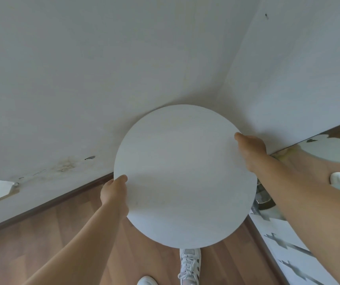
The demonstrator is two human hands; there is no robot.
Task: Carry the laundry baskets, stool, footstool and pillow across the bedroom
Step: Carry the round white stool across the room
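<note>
Stool point(185, 177): round white seat seen from straight above, fills mid-frame, held in the room corner where two white walls meet. Legs hidden under the seat, so cannot tell whether it touches the floor point(62, 233).

Left hand point(114, 195) grips the seat's lower-left edge: thumb lies on top of the seat, other fingers curl under the rim, out of sight. Right hand point(251, 149) grips the upper-right edge the same way, thumb tip on top, fingers wrapped below. Both forearms bare, reaching in from the bottom corners.

Left wall point(82, 79) is white with a yellow-brown stain and a small dark chip low down, just left of the seat. Dark baseboard runs along its foot. Pale panel with a metal fitting at the far left edge, partly cut off.

Right side: mirror point(317, 153) at floor level, touching the right wall's lower edge, reflecting a bare leg and a white shoe. Below it, a white surface with grey jagged marks runs along the right edge; cannot tell what it is.

Floor is brown wood-look laminate. One white sneaker point(189, 266) with white laces and dark side marks stands just below the seat; a second white toe shows at the bottom edge beside it.

No readable writing, brand or label on stool, shoes or walls.
</note>
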